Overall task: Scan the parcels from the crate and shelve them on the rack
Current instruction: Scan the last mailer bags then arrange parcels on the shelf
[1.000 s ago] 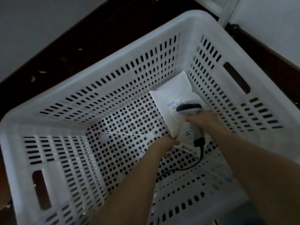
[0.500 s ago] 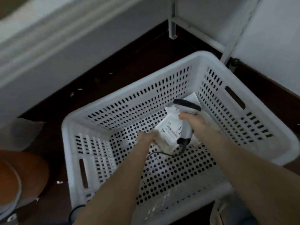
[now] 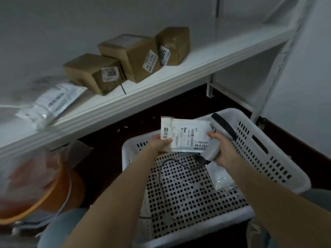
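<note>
My left hand (image 3: 160,142) pinches the left edge of a flat white parcel (image 3: 186,135) with a barcode label, held above the white perforated crate (image 3: 265,158). My right hand (image 3: 223,149) grips the grey handheld scanner (image 3: 222,129), whose head sits at the parcel's right edge. The scanner's black cable (image 3: 172,163) drops into the crate. Another white bag parcel (image 3: 222,178) lies in the crate under my right forearm. The white rack shelf (image 3: 179,81) runs above and behind the crate.
On the shelf stand three brown taped boxes (image 3: 136,56) with labels, and a white bag parcel (image 3: 52,102) lies at its left end. An orange round container (image 3: 35,185) under clear plastic sits on the dark floor at left. A rack post (image 3: 209,86) stands behind the crate.
Both hands lifted the white parcel and scanner up out of the crate. My view rose from the crate's inside to the rack shelf with its boxes.
</note>
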`<move>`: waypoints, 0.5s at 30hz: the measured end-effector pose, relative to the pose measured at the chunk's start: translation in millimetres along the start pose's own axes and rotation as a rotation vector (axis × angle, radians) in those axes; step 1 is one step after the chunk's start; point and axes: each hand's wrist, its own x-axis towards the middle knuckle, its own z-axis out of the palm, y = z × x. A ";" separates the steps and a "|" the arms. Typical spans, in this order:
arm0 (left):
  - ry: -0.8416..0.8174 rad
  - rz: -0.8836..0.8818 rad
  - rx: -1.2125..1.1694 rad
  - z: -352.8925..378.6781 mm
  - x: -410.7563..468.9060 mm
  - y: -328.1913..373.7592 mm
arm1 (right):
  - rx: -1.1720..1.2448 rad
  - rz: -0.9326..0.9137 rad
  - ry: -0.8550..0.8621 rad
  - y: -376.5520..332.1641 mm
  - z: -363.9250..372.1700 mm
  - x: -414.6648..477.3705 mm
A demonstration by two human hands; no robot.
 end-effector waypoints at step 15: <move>-0.133 0.099 -0.541 -4.2 -59.9 41.5 | -0.065 -0.115 -0.124 8.2 44.9 -56.9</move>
